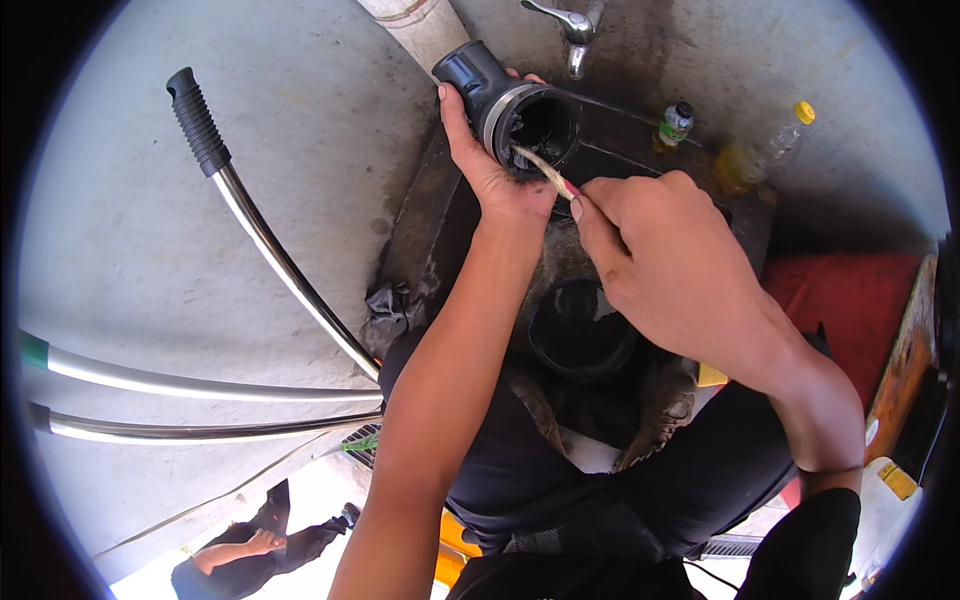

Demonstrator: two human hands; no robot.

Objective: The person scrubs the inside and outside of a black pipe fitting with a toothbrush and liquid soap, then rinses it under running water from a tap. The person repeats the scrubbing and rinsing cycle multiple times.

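My left hand (497,185) cradles a short black rubber hose (478,78) from below, with the thumb along its left side and fingertips showing behind. A metal clamp (503,112) rings the hose near its wide open end, which faces me. Inside, the dark wall looks wet or greasy. My right hand (672,255) pinches a slim, pale tan tool (543,167) with a red part near the fingers. Its tip reaches into the hose's lower left rim. Whether that tip has bristles, I cannot tell.
Below my hands a black basin (582,330) holds dark liquid. A faucet (577,40) and a pale pipe (415,25) are on the wall. Two bottles (676,125) (765,150) stand on the dark ledge. Curved metal bars (262,235) rise at left; another person (250,550) is lower left.
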